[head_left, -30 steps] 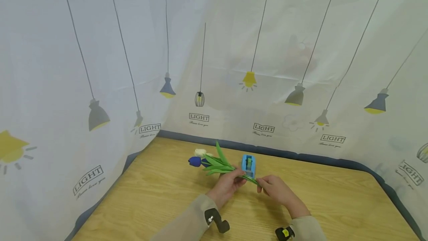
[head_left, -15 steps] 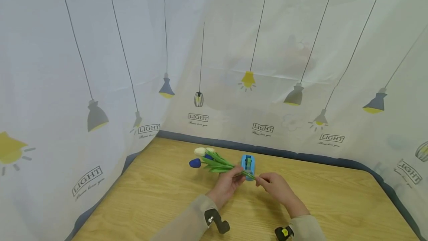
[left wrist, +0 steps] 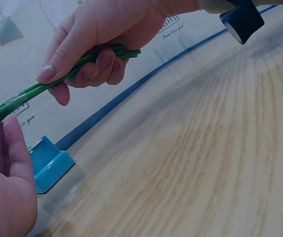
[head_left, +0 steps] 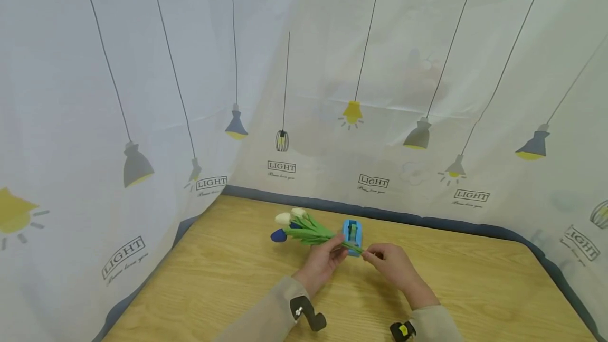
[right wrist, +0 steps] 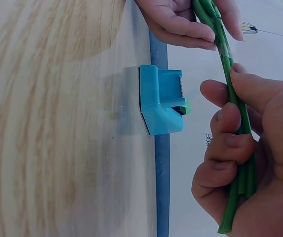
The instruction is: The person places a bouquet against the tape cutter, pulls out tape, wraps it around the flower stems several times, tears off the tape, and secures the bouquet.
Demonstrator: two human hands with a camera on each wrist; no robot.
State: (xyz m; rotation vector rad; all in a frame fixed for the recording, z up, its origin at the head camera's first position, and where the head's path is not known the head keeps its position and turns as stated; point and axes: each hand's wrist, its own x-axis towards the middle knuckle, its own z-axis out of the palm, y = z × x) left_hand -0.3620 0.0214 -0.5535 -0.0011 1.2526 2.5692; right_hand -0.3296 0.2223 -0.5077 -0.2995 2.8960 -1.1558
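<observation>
A bunch of artificial tulips (head_left: 311, 234), with white and blue heads and green leaves, lies nearly level above the table, heads to the left. My left hand (head_left: 323, 260) holds the stems just below the leaves. Further down, my right hand (head_left: 390, 268) grips the stem ends; in the right wrist view its curled fingers (right wrist: 230, 148) wrap them against the palm. Between the hands, a band of clear tape (right wrist: 224, 50) circles the green stems (left wrist: 77, 64). Just behind the stems stands a blue tape dispenser (head_left: 352, 228) with a toothed cutting edge.
The wooden table (head_left: 228, 273) has a dark blue border (head_left: 427, 221) along its back. Around it hangs a pale curtain (head_left: 332, 67) printed with lamps. Black camera mounts (head_left: 307, 313) sit on both wrists over beige sleeves.
The tulip bunch has turned about its stems: two white heads now show on top and the blue one sits lower. Both hands keep their places, the right fingertips shifting slightly left.
</observation>
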